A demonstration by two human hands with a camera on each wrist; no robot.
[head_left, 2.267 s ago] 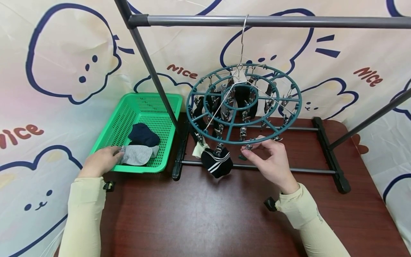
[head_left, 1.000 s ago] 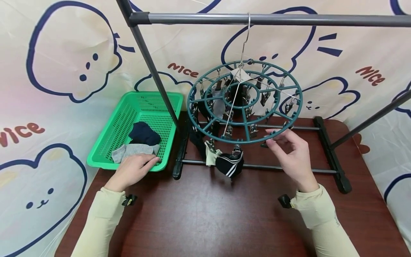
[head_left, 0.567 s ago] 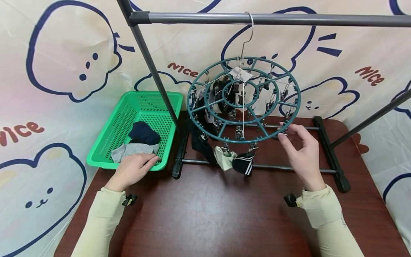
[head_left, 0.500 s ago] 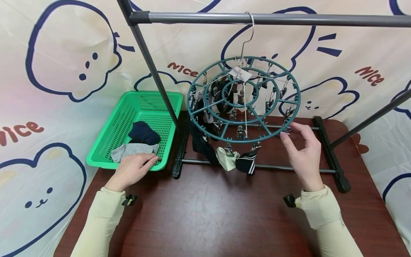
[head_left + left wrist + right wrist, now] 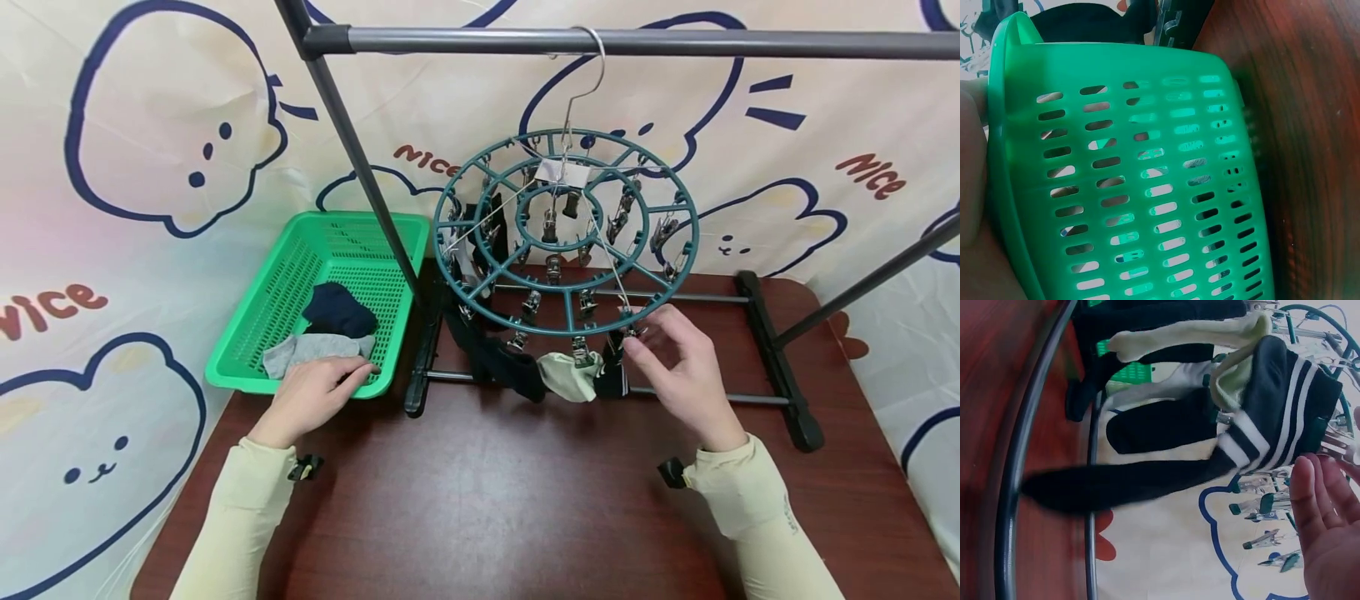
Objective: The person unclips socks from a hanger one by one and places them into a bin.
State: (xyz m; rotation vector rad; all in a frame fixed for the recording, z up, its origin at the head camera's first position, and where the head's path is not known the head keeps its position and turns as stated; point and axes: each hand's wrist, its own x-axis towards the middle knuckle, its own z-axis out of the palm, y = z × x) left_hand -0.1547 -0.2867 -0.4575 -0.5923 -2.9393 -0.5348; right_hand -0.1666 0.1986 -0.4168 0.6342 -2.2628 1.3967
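Observation:
My left hand [image 5: 318,393] rests over the near rim of a green plastic basket [image 5: 251,321], its fingers beside a grey sock [image 5: 300,346]. A navy sock [image 5: 337,308] lies behind the grey one. Right thumb and fingers pinch a metal clip [image 5: 633,332] on the near rim of a round teal clip hanger [image 5: 525,327]; my right hand [image 5: 686,375] is below and right of it. From that clip a black sock with white stripes [image 5: 1285,406] hangs. Beside it hang a pale green sock [image 5: 570,377] and dark socks [image 5: 502,362].
The hanger's wire hook [image 5: 596,75] hangs on the grey bar [image 5: 465,40] of a rack. The rack's feet [image 5: 798,417] stand on the brown table [image 5: 480,500]. Several bare clips [image 5: 551,268] dangle from the hanger, and a printed cloth [image 5: 172,275] covers the wall.
The hanger has turned, carrying the striped and pale socks rightward. My right hand went right with the rim, then back left to the striped sock's clip. My left hand moved right from the grey sock, then stayed.

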